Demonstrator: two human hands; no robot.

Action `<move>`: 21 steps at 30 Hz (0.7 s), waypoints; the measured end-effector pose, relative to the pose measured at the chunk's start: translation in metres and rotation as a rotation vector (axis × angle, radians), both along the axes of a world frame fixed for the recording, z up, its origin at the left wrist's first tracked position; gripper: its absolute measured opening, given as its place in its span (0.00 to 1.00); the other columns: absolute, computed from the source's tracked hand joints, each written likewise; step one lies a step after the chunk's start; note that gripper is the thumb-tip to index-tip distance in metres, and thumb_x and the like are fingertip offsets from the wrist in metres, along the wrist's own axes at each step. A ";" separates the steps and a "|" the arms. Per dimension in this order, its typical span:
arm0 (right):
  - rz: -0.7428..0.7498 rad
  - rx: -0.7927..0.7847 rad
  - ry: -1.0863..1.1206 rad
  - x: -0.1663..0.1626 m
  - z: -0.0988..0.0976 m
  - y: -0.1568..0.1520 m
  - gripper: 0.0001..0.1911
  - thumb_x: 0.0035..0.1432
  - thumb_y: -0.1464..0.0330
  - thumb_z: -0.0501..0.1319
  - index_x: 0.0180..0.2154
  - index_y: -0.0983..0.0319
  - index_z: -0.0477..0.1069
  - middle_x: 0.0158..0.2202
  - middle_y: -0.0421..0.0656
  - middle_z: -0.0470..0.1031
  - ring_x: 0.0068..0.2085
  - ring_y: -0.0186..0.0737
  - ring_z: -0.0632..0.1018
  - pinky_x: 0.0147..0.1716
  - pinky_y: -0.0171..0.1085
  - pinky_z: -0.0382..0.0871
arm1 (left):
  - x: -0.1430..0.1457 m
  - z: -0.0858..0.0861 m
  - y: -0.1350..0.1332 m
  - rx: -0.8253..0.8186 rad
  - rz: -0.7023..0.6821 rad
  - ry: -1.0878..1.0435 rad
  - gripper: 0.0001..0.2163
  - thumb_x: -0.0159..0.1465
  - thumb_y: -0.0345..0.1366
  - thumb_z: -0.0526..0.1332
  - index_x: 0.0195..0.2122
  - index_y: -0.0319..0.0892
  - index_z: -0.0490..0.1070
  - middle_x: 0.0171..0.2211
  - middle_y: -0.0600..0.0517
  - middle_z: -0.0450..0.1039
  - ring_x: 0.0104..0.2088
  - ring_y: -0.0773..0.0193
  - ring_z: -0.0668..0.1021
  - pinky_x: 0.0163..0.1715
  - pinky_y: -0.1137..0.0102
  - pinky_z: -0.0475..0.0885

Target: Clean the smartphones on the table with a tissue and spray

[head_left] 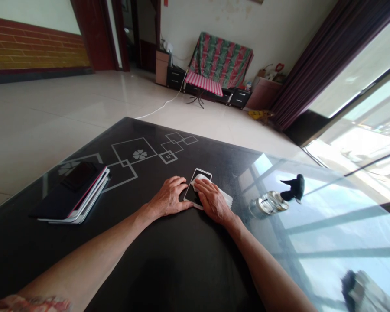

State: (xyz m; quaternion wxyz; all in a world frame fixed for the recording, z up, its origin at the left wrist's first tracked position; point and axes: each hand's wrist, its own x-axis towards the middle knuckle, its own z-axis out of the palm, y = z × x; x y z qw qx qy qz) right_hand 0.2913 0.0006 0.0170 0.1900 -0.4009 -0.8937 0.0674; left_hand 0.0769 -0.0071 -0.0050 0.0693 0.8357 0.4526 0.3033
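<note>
A white-edged phone with a dark screen lies flat on the black glass table. My left hand rests beside it, fingers curled against the phone's left edge, steadying it. My right hand lies flat on a white cloth, pressing it onto the phone's screen; part of the cloth shows at the phone's top and part sticks out to the right of the hand.
A stack of tablets or notebooks with a dark phone on top lies at the table's left. A small clear spray bottle with a black nozzle lies on its side to the right. Another dark object shows at the lower right.
</note>
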 end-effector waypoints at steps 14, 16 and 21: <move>0.025 -0.019 -0.092 -0.011 0.007 -0.012 0.23 0.68 0.66 0.45 0.61 0.62 0.61 0.65 0.45 0.59 0.65 0.45 0.59 0.62 0.48 0.54 | 0.000 -0.002 0.001 -0.010 0.003 -0.023 0.25 0.53 0.49 0.68 0.46 0.37 0.74 0.53 0.40 0.70 0.56 0.45 0.70 0.57 0.52 0.66; 0.003 -0.021 -0.086 -0.009 0.007 -0.007 0.23 0.68 0.66 0.45 0.61 0.61 0.62 0.64 0.45 0.60 0.65 0.45 0.60 0.61 0.48 0.54 | 0.000 -0.001 0.001 -0.015 0.001 -0.018 0.25 0.53 0.50 0.67 0.46 0.38 0.74 0.53 0.40 0.70 0.56 0.45 0.69 0.57 0.52 0.66; -0.228 0.011 -0.071 0.005 -0.002 0.010 0.22 0.67 0.67 0.47 0.60 0.58 0.63 0.63 0.43 0.62 0.64 0.55 0.58 0.57 0.58 0.57 | 0.000 0.005 -0.002 -0.030 0.003 0.010 0.25 0.54 0.50 0.67 0.47 0.38 0.74 0.54 0.39 0.69 0.56 0.44 0.69 0.56 0.51 0.66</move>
